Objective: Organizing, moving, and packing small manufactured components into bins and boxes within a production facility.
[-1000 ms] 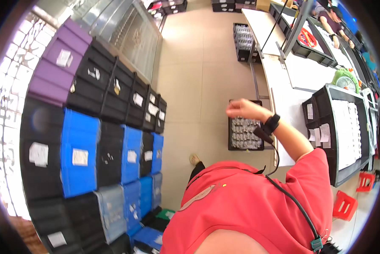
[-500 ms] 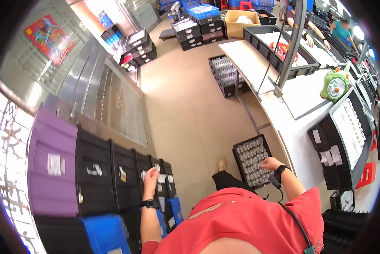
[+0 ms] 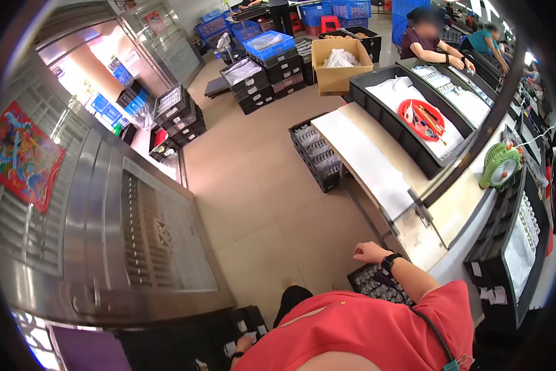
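My left hand (image 3: 245,341) hangs low at my left side, next to the stacked black crates (image 3: 219,328). It is small and partly hidden, so its fingers cannot be read. My right hand (image 3: 370,252) is held out ahead of my body, its fingers loosely curled inward with nothing visible in them. Below it, on the floor, a black crate (image 3: 377,281) holds rows of small silvery parts, partly covered by my arm. The edge of the white-topped workbench (image 3: 392,216) is just beyond that hand.
A metal door (image 3: 160,229) stands on the left. On the floor by the bench is another filled crate (image 3: 318,157). Crate stacks (image 3: 250,83) and a cardboard box (image 3: 343,65) stand ahead. A green fan (image 3: 499,166) sits on the right; two people work beyond the bench.
My view has swung forward and left, bringing more of the door and bench into sight. My left hand has dropped lower, and my right hand has moved up and left from over the crate.
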Motion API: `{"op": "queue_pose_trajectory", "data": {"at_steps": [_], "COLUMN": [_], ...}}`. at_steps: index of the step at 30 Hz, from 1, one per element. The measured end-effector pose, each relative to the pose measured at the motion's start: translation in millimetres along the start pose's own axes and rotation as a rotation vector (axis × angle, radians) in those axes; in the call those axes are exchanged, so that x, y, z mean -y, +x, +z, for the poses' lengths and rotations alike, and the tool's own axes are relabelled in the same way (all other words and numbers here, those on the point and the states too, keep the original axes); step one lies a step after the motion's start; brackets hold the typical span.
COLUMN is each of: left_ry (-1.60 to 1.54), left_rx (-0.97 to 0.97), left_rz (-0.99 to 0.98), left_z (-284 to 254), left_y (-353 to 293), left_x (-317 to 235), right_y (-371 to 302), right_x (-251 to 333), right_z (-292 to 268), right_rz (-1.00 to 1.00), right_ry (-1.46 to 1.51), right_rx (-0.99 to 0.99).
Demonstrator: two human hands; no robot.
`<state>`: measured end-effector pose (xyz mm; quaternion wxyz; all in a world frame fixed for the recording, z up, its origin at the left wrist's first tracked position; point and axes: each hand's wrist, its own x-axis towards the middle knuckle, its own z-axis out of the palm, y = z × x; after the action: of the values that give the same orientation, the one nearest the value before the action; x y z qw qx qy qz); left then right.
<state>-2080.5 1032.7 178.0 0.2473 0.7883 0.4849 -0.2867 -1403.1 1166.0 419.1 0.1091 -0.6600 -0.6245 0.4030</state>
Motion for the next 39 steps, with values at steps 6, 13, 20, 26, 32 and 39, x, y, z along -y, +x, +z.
{"op": "queue_pose_trajectory", "data": {"at_steps": [6, 13, 20, 26, 32, 39], "left_ry": [-0.257, -0.833, -1.084, -0.655, -1.02, -0.526], "left_rx": [-0.22, -0.239, -0.407, -0.093, 0.088, 0.47], "left_rz": [-0.3, -0.395, -0.037, -0.084, -0.442, -0.398], "left_z": [-77, -422, -673, -664, -689, -746], "left_y": [74, 238, 369, 460, 441, 506], "left_x": [31, 81, -9, -34, -32, 9], "right_y": [83, 163, 232, 333, 448, 567], "right_x": [10, 41, 57, 22, 5, -81], "right_z": [-26, -84, -175, -297, -457, -578], "right_rz": [0.08, 0.145, 0.164, 0.069, -0.171, 0.07], "right_ry": [-0.014, 0.114, 0.385, 0.319, 0.497, 0.274], "right_rx": [0.031, -0.104, -0.399, -0.549, -0.639, -0.687]}}
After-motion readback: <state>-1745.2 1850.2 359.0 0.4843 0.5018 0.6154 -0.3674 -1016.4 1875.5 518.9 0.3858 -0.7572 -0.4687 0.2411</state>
